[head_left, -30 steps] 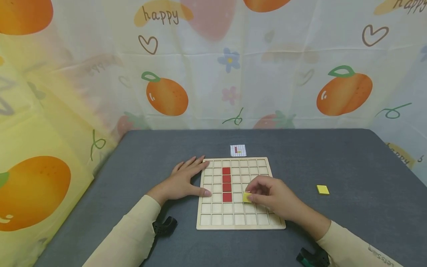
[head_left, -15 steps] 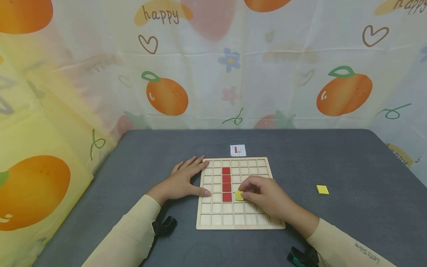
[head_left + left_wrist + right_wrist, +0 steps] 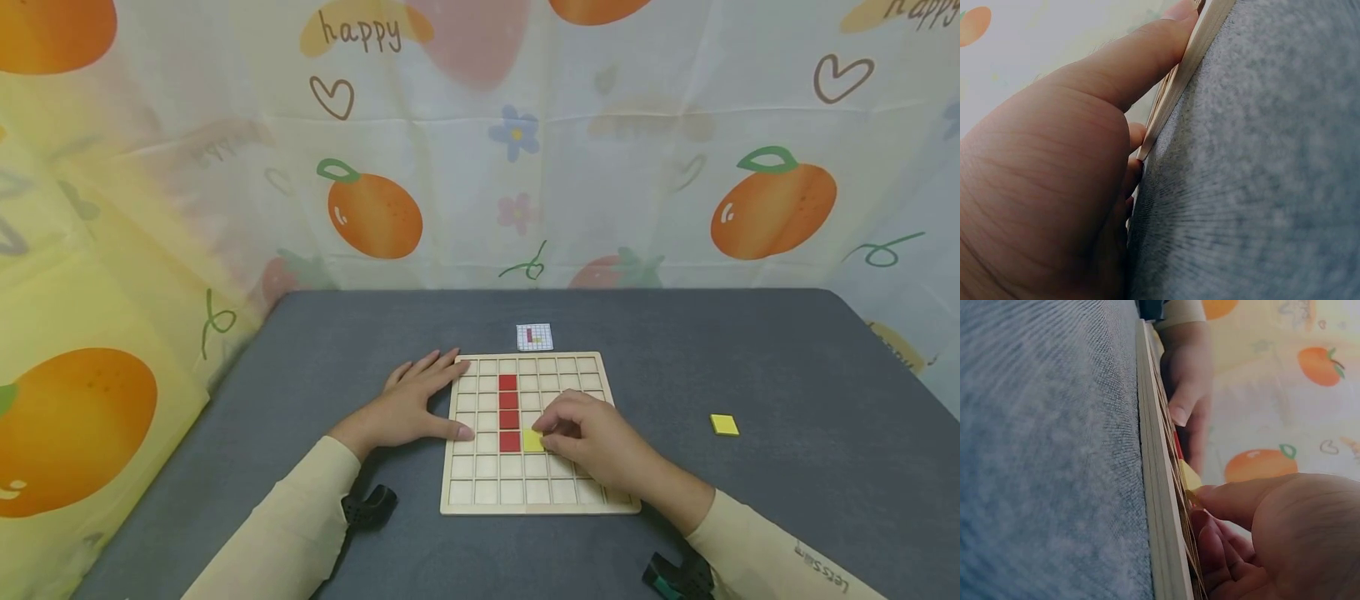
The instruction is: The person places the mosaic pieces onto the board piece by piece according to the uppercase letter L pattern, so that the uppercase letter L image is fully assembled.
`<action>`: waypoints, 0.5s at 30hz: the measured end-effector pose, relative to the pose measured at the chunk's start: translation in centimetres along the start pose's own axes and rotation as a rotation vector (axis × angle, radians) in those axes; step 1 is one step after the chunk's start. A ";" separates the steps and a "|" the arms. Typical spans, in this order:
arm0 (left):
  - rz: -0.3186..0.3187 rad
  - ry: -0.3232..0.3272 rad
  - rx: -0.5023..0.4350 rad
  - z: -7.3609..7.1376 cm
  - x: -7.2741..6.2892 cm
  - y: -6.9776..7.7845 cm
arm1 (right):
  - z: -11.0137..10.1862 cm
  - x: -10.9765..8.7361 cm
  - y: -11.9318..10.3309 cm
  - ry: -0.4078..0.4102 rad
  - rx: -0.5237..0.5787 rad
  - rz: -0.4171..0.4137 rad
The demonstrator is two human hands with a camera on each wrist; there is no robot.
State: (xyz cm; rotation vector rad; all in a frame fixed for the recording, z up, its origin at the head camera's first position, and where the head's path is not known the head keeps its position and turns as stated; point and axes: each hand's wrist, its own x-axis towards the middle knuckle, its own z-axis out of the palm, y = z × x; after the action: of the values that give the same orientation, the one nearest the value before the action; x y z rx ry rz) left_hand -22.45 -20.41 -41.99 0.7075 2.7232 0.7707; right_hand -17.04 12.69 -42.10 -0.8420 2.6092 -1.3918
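A wooden grid board (image 3: 483, 508) lies on the grey table. Several red square tiles (image 3: 509, 419) fill a column of its cells. My right hand (image 3: 603, 437) pinches a yellow square tile (image 3: 532, 442) at the cell just right of the lowest red tile. In the right wrist view, that yellow tile (image 3: 1190, 476) shows slightly tilted at the thumb tip, close over the board. My left hand (image 3: 408, 408) rests at the board's left side with fingers spread, its thumb on the frame. The left wrist view shows the thumb (image 3: 1141, 56) along the board's edge.
Another yellow tile (image 3: 724, 425) lies loose on the table (image 3: 810, 492) right of the board. Just behind the board is a small printed card (image 3: 534, 337) with a grid pattern in red and yellow. A fruit-patterned cloth (image 3: 465, 167) hangs behind the table.
My right hand has moved left across the board with the yellow tile, bringing it beside the lowest red tile and down at the cell. My left hand has stayed put.
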 end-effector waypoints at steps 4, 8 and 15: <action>-0.002 -0.001 0.003 0.0 0.1 0.0 | -0.1 -0.1 0.0 -0.016 -0.017 -0.032; -0.005 -0.001 0.008 0.0 0.1 0.0 | -0.2 -0.3 0.0 -0.046 -0.030 -0.044; 0.006 0.004 0.005 0.1 0.1 -0.2 | -0.4 -0.5 -0.3 -0.083 0.013 -0.023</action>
State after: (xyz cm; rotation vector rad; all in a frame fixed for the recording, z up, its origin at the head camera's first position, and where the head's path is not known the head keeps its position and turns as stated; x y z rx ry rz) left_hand -22.56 -20.50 -42.17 0.7157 2.7285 0.7680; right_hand -16.62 13.13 -41.72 -0.9106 2.5342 -1.3477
